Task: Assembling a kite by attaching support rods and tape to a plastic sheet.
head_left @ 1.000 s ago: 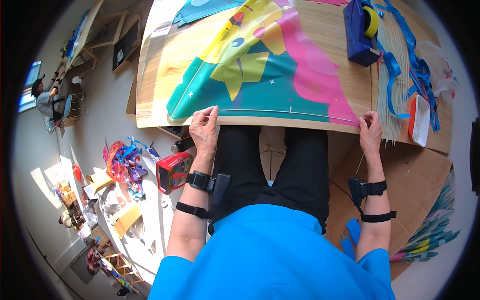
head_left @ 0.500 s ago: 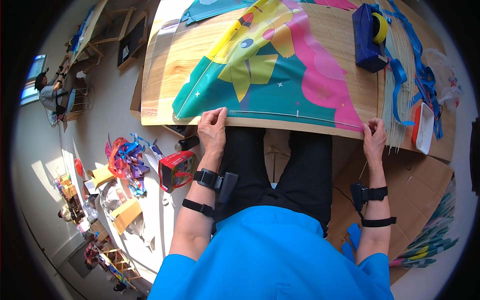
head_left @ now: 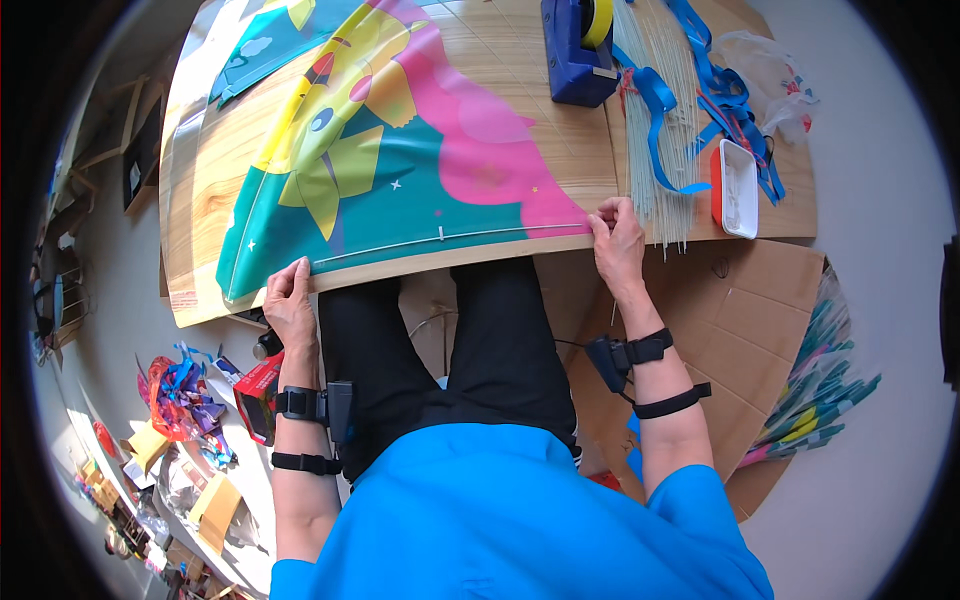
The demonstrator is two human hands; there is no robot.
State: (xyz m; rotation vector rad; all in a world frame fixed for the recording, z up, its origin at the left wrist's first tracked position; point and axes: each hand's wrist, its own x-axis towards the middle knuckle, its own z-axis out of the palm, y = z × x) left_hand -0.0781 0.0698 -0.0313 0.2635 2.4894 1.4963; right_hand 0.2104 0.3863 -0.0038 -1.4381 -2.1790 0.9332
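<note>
A printed kite [head_left: 400,200] in green, yellow and pink lies on the wooden table, its near edge along the table's front. A thin white rod [head_left: 490,233] runs along that edge, with a small white clip or tab near its middle. My left hand [head_left: 291,308] pinches the kite's near edge by the rod's left end, thumb against fingers. At the pink right corner, my right hand [head_left: 619,242] also has its fingertips closed on the edge. The fingertips hide just what lies between them. Both hands rest close to the table's edge.
On the table [head_left: 570,150], right of the kite, stand a blue tape dispenser [head_left: 578,60], a bundle of thin sticks [head_left: 662,130], blue ribbon [head_left: 655,95] and a red-and-white tray [head_left: 738,190]. Cardboard [head_left: 700,330] lies below right. A red box [head_left: 258,395] is at the lower left.
The whole view has turned, so the table, kite and both hands appear further left. Both hands keep their pinch at the kite's near edge.
</note>
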